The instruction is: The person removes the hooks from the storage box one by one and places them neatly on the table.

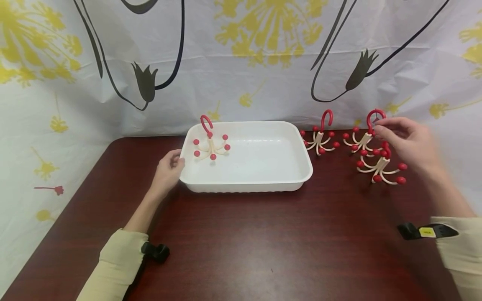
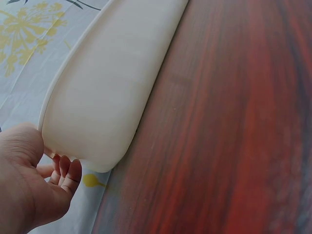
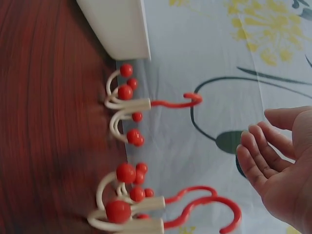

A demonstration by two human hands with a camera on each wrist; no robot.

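Observation:
My left hand (image 1: 168, 170) grips the left end of a white plastic tray (image 1: 263, 161), thumb at the rim and fingers curled below it. Inside the tray's left part stands a multi-arm hook hanger (image 1: 211, 144) with a red hook, cream arms and red ball tips. Over at the right, my right hand (image 1: 412, 140) is close to the red hooks of two more such hangers, a rear one (image 1: 364, 142) and a front one (image 1: 381, 165). The right wrist view shows that hand (image 3: 280, 163) apart from the hooks, fingers loosely bent and holding nothing.
Another hook hanger (image 1: 319, 140) stands just beside the tray's right end. Everything rests on a dark red-brown wooden table (image 1: 241, 234). A white sheet (image 1: 211, 83) with yellow and grey flower prints hangs along the table's back edge.

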